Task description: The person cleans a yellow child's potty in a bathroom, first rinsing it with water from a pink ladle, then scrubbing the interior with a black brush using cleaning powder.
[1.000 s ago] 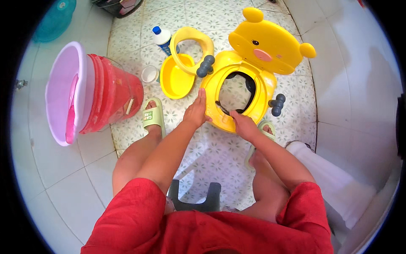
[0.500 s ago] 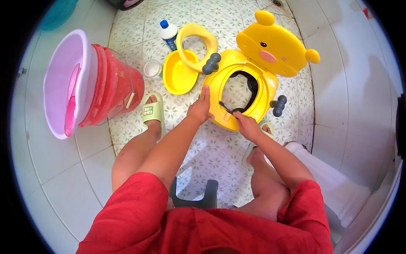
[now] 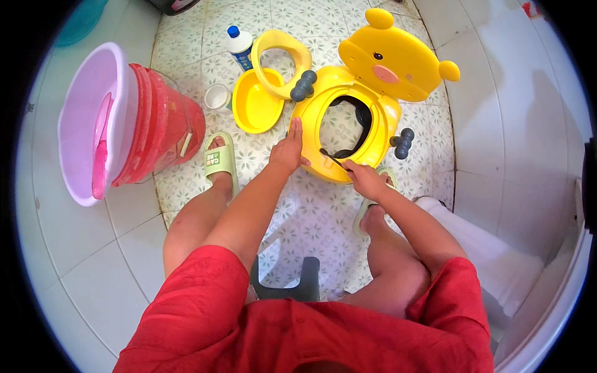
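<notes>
- Potty (image 3: 309, 138), yellow, child-size, on tiled floor betw. the person's feet; animal-face lid (image 3: 398, 62) up, centre open, floor tiles visible thru it.
- R hand (image 3: 367, 180): fingers closed on slim dark tool (image 3: 333, 160), poss. a small brush, head too small to ID. Tool slants over front rim, far end at front-left edge of opening.
- Change vs. 1 s ago: R hand has drawn slightly outward, nearer potty's outer front edge; more of the tool's length now shows.
- L hand (image 3: 288, 152): fingers straight, flat on potty's left side, not wrapped round anything. Same spot as prev. frames; seems to be steadying.
- Whole view slid a bit, prob. head motion; potty itself looks unmoved rel. to floor.
- Meaning (my read): work centred on inner front edge, tool on a back-and-fwd stroke; L-hand brace matters, as potty could skid on smooth tile.
- Black band (image 3: 364, 115) lines right/rear of opening; can't tell if separate pc.
- Loose parts L of potty: yellow ring seat (image 3: 303, 57) leaning over yellow bowl (image 3: 249, 118); white cup (image 3: 217, 97) & blue-capped bottle (image 3: 239, 45) nearby.
- Far L: red bucket (image 3: 180, 121), purple basin (image 3: 124, 93) tilted against it.
</notes>
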Tool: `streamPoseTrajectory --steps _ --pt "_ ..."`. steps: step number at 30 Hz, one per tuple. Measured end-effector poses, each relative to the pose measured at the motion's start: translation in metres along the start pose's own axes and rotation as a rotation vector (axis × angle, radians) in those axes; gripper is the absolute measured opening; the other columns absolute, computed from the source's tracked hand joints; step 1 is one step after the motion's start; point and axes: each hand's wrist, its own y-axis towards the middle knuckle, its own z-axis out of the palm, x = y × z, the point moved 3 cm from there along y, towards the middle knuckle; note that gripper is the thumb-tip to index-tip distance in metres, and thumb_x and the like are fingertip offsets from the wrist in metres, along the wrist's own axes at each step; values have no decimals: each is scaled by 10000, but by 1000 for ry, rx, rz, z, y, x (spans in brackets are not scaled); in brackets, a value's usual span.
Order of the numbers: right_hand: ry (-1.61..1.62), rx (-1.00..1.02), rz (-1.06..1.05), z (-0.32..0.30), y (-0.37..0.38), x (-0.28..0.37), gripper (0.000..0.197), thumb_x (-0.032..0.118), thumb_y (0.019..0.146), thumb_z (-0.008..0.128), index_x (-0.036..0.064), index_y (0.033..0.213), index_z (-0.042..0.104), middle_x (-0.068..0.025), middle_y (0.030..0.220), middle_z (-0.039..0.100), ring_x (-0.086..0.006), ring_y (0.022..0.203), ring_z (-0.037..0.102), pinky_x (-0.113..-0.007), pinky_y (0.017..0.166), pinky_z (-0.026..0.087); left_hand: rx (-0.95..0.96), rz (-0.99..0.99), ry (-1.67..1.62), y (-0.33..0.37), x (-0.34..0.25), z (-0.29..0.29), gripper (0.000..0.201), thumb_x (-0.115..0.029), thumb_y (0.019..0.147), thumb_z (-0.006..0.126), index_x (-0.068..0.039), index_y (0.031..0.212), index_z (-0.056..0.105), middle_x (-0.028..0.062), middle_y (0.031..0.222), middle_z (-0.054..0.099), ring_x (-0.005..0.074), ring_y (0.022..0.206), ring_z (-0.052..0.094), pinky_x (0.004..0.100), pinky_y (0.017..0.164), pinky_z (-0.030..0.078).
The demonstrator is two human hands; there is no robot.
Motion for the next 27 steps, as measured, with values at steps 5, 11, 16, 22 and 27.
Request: streamPoseTrajectory --steps 5,11,16,22,27 --pt "-27 6 0 0 -9 -2 257 47 838 508 91 1089 473 -218 833 609 -418 809 582 -483 688 445 -38 37 -17 1 6 5 1169 -227 607 826 -75 1459 41 55 1539 93 323 1129 540 404 898 476" --pt "107 -94 16 2 21 4 252 53 842 514 93 1088 476 -219 856 613 -416 814 584 -483 691 449 -21 38 -3 3 -1 3 1164 -223 608 827 -74 1458 46 51 1539 93 316 1129 541 399 898 477" --pt "34 79 35 3 -12 -8 259 56 868 504 76 1126 489 -191 965 628 -401 889 593 -431 762 467 -35 26 8 0 9 3 1161 -232 614 825 -80 1460 44 44 1540 92 310 1135 536 396 899 478" --pt "115 -42 -4 -1 21 2 240 77 858 522 84 1095 485 -217 867 614 -413 820 587 -472 702 458 -19 38 -7 4 1 4 1181 -258 599 832 -93 1462 42 41 1540 92 323 1095 560 397 890 484" --pt "128 -44 16 3 17 1 261 63 849 526 81 1108 496 -216 900 621 -407 852 589 -458 725 462 -95 83 -21 4 15 11 1191 -268 587 835 -112 1465 46 26 1539 97 331 1084 565 399 892 484"
